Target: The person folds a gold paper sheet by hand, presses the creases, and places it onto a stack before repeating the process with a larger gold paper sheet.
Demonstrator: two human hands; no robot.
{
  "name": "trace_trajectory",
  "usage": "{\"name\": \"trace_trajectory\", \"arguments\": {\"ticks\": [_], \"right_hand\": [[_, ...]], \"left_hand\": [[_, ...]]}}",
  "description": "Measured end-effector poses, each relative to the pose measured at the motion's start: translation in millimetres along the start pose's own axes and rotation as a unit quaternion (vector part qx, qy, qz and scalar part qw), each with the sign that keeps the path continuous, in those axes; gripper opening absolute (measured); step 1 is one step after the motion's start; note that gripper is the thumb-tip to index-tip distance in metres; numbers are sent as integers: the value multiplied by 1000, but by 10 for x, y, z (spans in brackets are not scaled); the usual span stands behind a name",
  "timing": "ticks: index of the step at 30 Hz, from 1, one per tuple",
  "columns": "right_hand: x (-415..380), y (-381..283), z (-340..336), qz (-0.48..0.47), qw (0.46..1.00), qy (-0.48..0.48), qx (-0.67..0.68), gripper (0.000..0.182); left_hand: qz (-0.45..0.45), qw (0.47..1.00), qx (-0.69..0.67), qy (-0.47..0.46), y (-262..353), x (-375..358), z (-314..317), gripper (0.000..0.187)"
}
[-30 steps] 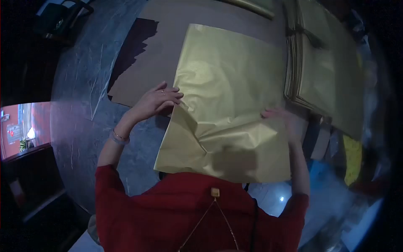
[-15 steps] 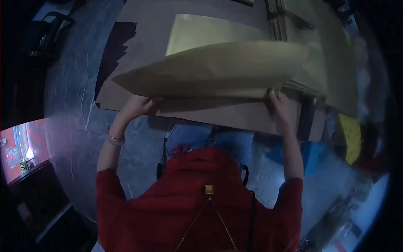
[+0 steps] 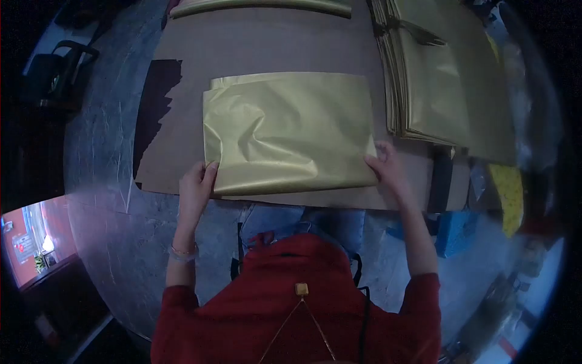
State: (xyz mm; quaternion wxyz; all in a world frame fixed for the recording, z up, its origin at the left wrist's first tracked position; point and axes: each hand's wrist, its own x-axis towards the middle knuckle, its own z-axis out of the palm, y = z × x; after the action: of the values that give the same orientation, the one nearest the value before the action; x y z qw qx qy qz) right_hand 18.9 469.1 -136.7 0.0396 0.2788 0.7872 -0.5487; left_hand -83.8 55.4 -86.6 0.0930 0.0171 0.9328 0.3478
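Note:
A shiny gold sheet [image 3: 291, 127], creased on its left half, lies on the brown board in front of me, over another sheet whose edge shows at the top left. My left hand [image 3: 199, 182] pinches its lower left corner between thumb and fingers. At the lower right edge, my right hand [image 3: 385, 167] grips the sheet, thumb on top and fingers partly raised. Beyond it, a rolled or folded gold piece [image 3: 260, 7] runs along the far side of the board.
A thick stack of gold sheets [image 3: 433, 91] lies on the right of the brown board [image 3: 279, 42]. A blue box [image 3: 456, 233] is below the board at the right, near a yellow item [image 3: 508, 197]. A dark torn patch [image 3: 154, 115] marks the left side.
The lifted, bowed sheet has come down nearly flat over the sheet beneath. Both hands have moved lower, still holding its near edge. The rolled gold piece at the far side now shows more fully.

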Motion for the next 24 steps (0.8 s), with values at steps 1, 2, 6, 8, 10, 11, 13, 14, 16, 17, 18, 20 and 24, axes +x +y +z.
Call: {"name": "trace_trajectory", "arguments": {"ticks": [1, 2, 6, 8, 10, 11, 13, 14, 16, 17, 18, 20, 24], "right_hand": [[-54, -114, -9, 7, 998, 9, -59, 54], [-113, -269, 13, 15, 993, 17, -119, 59], [-249, -397, 110, -15, 996, 40, -72, 55], [-291, -430, 161, -37, 996, 66, -52, 50], [-274, -360, 174, -53, 994, 89, -39, 48], [-264, -328, 172, -54, 994, 87, -39, 43], [-260, -301, 168, -53, 994, 88, -37, 39], [-260, -309, 161, -17, 997, 66, -22, 34], [-272, -343, 156, 19, 999, 47, -6, 29], [-294, -385, 167, 17, 998, 57, -15, 27], [-309, -420, 178, 15, 997, 67, -23, 26], [-329, -479, 184, 22, 997, 76, -27, 26], [-289, -321, 204, -3, 995, 96, -20, 26]], "left_hand": [[-1, 1000, -5, -8, 58, -5, -7, 33], [1, 1000, -4, -11, 120, -9, -2, 33], [3, 996, 83, 28, 55, 44, 79, 34], [-23, 997, 37, 71, 114, 37, 142, 33], [-12, 994, 62, 90, 101, 11, 185, 34], [-2, 990, 87, 109, 114, 1, 195, 35], [-32, 988, 92, 120, 207, -37, 214, 33], [-30, 985, 94, 138, 242, -54, 222, 32], [-75, 978, 140, 132, 215, -39, 224, 31], [-72, 979, 141, 131, 224, -18, 227, 31], [-84, 985, 78, 132, 242, -2, 222, 31], [-69, 988, -6, 136, 313, 20, 187, 34], [-87, 980, 116, 137, 286, 37, 242, 38]]}}
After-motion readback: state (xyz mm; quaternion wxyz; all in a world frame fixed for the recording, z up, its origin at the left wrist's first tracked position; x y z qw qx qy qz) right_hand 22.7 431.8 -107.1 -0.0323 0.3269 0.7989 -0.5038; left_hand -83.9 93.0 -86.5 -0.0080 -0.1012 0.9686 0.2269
